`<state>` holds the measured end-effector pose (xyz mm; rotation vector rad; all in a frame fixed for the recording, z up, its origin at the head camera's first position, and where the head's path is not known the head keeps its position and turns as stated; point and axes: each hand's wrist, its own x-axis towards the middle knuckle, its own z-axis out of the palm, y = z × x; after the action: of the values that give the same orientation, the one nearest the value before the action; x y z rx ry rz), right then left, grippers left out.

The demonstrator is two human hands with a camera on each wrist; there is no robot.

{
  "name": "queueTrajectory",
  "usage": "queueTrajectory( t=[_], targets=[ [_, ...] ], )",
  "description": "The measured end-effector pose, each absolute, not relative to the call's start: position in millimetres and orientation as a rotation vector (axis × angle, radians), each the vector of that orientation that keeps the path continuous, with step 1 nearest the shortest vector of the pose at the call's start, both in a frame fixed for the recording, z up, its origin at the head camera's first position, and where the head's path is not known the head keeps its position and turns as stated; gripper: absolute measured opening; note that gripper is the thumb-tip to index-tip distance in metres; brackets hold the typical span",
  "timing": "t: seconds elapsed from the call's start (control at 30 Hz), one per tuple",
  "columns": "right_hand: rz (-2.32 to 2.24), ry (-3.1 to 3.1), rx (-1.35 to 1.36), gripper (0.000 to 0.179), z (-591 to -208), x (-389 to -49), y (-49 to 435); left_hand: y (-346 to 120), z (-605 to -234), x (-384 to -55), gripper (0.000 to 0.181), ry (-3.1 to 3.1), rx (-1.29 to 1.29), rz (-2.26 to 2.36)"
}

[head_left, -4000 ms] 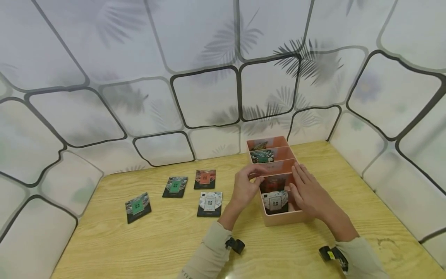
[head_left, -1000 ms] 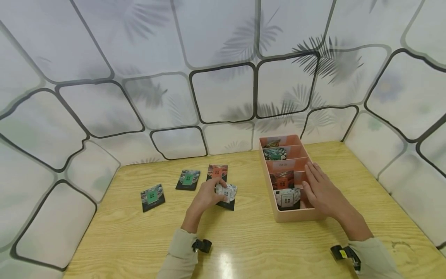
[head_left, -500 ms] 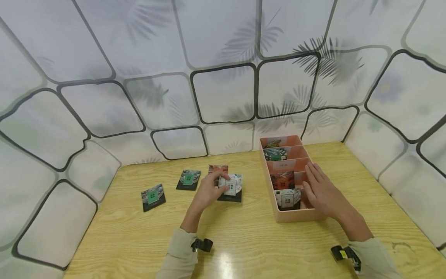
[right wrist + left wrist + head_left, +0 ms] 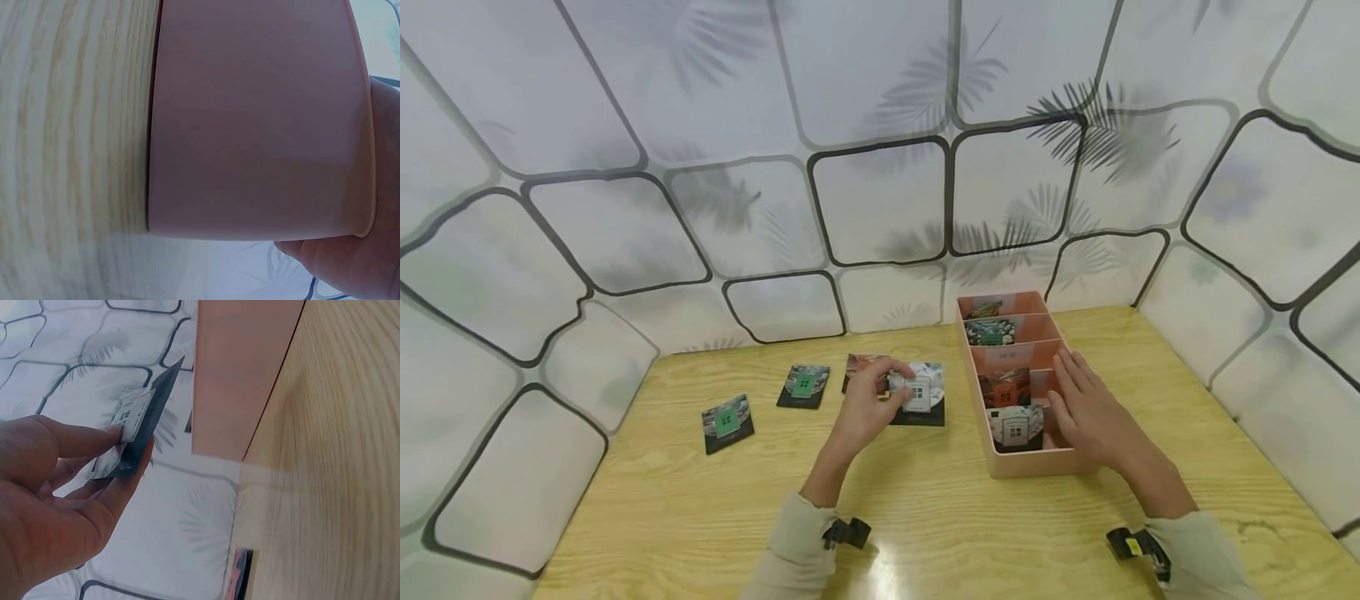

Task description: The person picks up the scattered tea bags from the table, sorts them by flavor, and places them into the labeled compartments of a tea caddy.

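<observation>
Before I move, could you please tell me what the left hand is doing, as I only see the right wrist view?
Observer: The left hand pinches a white-labelled packet between thumb and fingers.
Operator: Thank you; which packet inside the box is closest to the person?
Observer: A second white-labelled packet, with its label facing the person.
Operator: And do any packets lie on the table?
Observer: Yes, three: the leftmost green-labelled packet, another green-labelled packet and a red packet partly hidden by the hand.
</observation>
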<state>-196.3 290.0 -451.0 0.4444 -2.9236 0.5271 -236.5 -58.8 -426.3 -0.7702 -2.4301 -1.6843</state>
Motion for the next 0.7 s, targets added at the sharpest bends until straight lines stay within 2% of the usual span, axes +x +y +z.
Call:
queueTrajectory(
  t=[0.7],
  targets=[
    [0.526, -2.924, 0.441, 0.062, -450.8, -196.1, 289.9, 0.7, -409.2, -219.6, 0.020, -2.280, -0.753, -1.964]
  ],
)
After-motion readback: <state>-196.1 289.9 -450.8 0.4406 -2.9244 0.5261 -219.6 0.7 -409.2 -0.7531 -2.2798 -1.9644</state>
